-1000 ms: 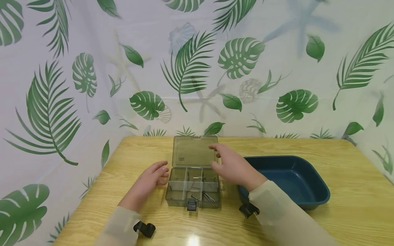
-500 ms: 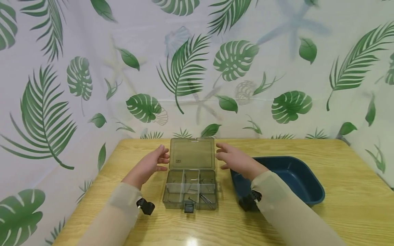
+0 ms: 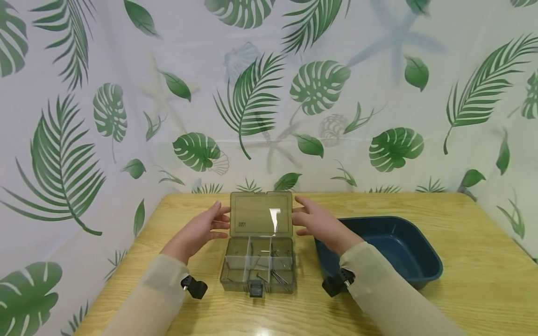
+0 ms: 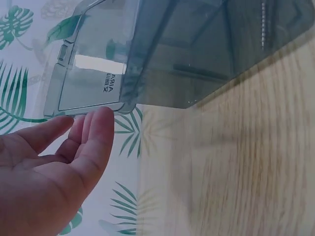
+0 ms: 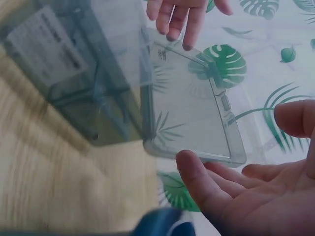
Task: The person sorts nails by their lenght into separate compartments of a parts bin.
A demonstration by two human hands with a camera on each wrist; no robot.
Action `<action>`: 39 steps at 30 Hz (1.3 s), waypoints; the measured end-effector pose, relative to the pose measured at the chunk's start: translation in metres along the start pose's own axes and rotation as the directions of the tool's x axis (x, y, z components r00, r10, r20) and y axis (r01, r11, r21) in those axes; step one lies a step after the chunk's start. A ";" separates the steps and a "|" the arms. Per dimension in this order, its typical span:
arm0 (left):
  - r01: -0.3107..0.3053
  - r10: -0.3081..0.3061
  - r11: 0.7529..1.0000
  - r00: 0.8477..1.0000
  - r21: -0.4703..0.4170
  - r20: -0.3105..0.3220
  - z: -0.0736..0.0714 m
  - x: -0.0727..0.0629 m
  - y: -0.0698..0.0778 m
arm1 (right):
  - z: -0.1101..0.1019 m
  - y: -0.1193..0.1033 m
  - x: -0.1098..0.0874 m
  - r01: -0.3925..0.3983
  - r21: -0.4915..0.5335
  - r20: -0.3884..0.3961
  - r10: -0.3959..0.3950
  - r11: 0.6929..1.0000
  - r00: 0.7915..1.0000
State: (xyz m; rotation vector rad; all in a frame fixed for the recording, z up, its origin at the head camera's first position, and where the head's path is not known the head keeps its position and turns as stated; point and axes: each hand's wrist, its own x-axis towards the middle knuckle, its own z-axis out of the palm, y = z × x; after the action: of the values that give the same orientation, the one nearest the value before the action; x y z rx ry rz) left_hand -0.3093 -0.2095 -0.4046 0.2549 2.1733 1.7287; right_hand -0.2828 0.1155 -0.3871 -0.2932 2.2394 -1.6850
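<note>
A translucent grey-brown compartment box (image 3: 257,275) sits on the table with its hinged lid (image 3: 260,214) raised at the back. Thin nails (image 3: 279,277) lie in some of its divided sections, and a dark latch (image 3: 256,289) hangs at the front. My left hand (image 3: 201,233) is at the lid's left edge, fingertips touching or very close to it. Along the opposite edge my right hand (image 3: 321,223) has its fingertips against the lid, thumb apart in the right wrist view. Both hands have loosely extended fingers, with neither gripping the lid.
A dark blue basin (image 3: 420,254) stands right of the box, partly behind the right forearm. The wood-grain table (image 3: 235,312) ends at a leaf-printed backdrop (image 3: 357,46). Black wrist mounts (image 3: 194,286) hang below both sleeves.
The right hand has moved from in front of the lid to its right edge. My left hand has come up from beside the box to the lid's left edge. The lid now tilts slightly more upright.
</note>
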 end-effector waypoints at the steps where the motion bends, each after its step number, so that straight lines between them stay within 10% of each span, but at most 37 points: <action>1: -0.005 0.005 1.000 1.000 -0.012 0.001 0.000 -0.002 0.000 | 0.000 0.000 -0.001 0.004 0.003 -0.003 -0.004 1.000 1.000; 15: -0.051 0.051 0.999 0.999 0.002 0.015 0.004 -0.023 0.008 | 0.010 -0.002 -0.020 0.083 -0.150 -0.075 -0.095 0.985 0.993; 24: -0.190 0.180 0.975 0.979 0.111 0.095 0.007 -0.045 0.003 | 0.012 0.001 -0.045 0.125 -0.266 -0.072 -0.149 0.956 0.986; 28: -0.266 0.231 0.923 0.961 0.277 0.154 0.010 -0.056 -0.001 | 0.015 -0.002 -0.057 0.141 -0.497 -0.015 -0.170 0.857 0.985; 39: -0.291 0.114 0.674 0.949 0.679 0.294 0.029 -0.060 -0.013 | 0.041 0.018 -0.062 0.267 -0.877 0.205 -0.193 0.400 0.960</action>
State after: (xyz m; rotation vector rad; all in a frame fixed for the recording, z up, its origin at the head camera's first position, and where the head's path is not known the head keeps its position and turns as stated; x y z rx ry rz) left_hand -0.2417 -0.2073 -0.4127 0.8792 2.6030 0.7657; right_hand -0.2091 0.1060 -0.4068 -0.9268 2.9314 -0.2965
